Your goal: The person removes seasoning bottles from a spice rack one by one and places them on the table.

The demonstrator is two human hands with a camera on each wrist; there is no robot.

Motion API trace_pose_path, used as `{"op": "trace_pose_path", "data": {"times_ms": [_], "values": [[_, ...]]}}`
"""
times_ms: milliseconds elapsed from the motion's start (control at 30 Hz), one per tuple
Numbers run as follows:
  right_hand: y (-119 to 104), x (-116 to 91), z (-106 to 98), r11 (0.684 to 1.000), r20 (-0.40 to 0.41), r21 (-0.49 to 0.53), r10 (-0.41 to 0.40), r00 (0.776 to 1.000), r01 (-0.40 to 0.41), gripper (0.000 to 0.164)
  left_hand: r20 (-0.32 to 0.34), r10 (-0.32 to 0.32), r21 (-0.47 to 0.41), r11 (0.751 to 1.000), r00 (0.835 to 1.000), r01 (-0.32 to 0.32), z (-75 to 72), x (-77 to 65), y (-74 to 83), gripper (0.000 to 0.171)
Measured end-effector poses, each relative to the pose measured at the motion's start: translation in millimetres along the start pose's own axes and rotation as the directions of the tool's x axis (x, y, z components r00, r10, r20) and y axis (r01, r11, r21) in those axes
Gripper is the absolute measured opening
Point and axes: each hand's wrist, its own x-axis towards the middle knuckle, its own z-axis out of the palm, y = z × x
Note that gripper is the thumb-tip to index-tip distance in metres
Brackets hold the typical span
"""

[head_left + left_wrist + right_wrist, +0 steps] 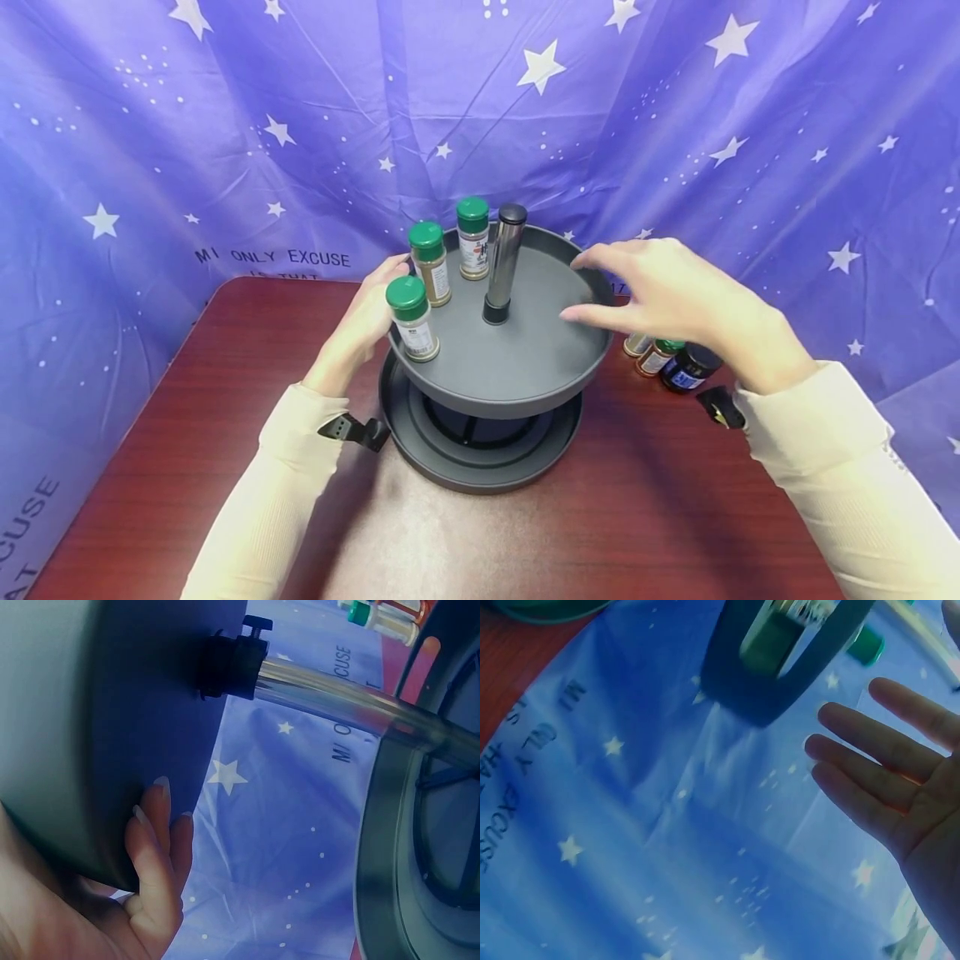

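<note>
left hand grips upper tray | right hand just spread wide across from it | three jars up top

I saw the right hand, fingers spread and extended, near but apart from a dark tray with a slotted rim. Beyond it showed a green cap; star-printed blue cloth hung beside the reddish tabletop.

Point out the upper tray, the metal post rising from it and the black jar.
Upper tray [528, 337], head view, bare floor.
Metal post [504, 265], head view, shiny shaft.
Black jar [682, 377], head view, label.
</note>
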Motion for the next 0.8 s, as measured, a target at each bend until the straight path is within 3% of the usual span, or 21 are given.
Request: {"op": "trace_pose_path", "data": {"times_ms": [200,433,633,800], "values": [[-24.1,1.4,8.2,0.987,-0.042,-0.041,-0.156,0.987,0.154,0.052,-0.001,0.005,-0.006,1.0,1.0,-0.005,-0.1,0.1,-0.8,0.05],[-48.3,4.8,22.5,0.971,-0.043,-0.053,-0.237,0.971,0.235,0.047,-0.006,-0.003,-0.008,1.0,1.0,0.003,-0.8,-0.8,0.1,0.049],[-73.7,6.5,38.2,0.934,-0.122,-0.132,-0.347,0.93,0.331,0.045,-0.013,0.003,0.013,1.0,1.0,-0.003,0.1,-0.2,-0.3,0.05],[-95.8,8.4,50.1,0.909,-0.16,-0.225,-0.39,0.907,0.352,0.047,-0.021,0.008,0.025,1.0,1.0,-0.007,-0.3,-0.2,0.5,0.051]]}}
